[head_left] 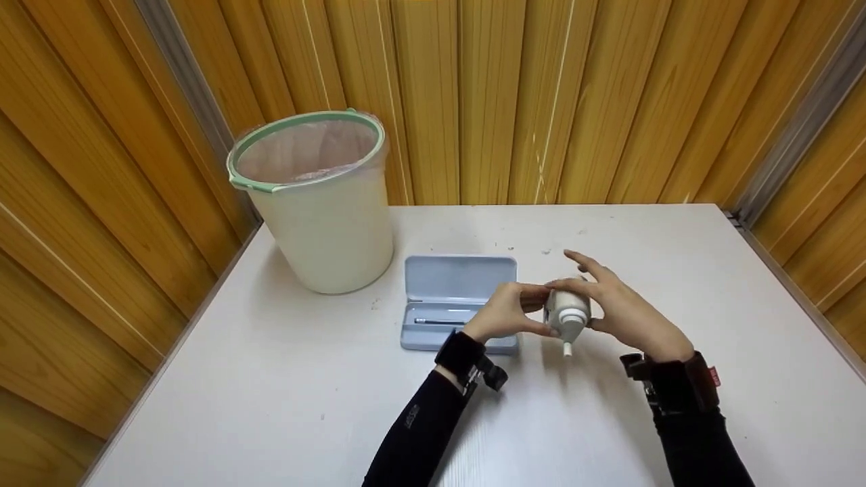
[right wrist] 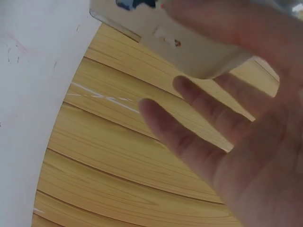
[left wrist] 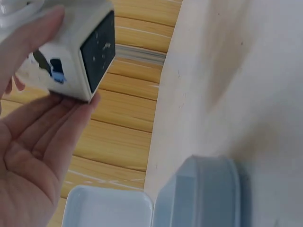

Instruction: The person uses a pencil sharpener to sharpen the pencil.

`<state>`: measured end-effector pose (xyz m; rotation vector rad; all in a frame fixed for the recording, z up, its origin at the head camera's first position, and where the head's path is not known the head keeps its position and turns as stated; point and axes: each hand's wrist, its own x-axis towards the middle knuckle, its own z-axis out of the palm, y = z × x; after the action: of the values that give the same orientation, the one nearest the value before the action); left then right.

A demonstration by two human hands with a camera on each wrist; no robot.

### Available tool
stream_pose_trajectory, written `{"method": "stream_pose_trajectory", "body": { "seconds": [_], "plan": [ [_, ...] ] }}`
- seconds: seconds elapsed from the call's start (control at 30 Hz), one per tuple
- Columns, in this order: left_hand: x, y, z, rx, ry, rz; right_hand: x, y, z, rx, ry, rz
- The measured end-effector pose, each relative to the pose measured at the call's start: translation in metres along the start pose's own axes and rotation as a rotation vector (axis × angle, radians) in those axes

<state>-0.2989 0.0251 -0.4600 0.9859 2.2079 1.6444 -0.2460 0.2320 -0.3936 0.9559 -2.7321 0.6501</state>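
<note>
hands: left pinches white device, right cups it, index finger raised.

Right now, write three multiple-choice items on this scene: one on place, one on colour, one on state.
1. Where does the bin stand?
A. far left of the table
B. near right corner
C. on the floor

2. What colour is the bin's rim?
A. red
B. green
C. black

3. How is the blue case?
A. shut
B. upside down
C. open, lid back

Key: 1 A, it stands left, by the wall. 2 B, the hoop is pale green. 3 C, the tray shows beside the left hand and right hand, which hold a white device.
</note>
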Motion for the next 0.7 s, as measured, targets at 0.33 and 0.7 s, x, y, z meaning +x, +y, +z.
{"method": "stream_pose_trajectory", "body": {
  "seconds": [0.33,0.7],
  "plan": [
    [-0.005,0.001,-0.021,-0.018,-0.167,-0.019,0.0,0.001,0.004,0.05,-0.03,-0.047],
    [-0.011,0.007,-0.033,-0.06,-0.114,0.024,0.009,0.003,0.013,0.083,0.153,0.118]
  ]
}}
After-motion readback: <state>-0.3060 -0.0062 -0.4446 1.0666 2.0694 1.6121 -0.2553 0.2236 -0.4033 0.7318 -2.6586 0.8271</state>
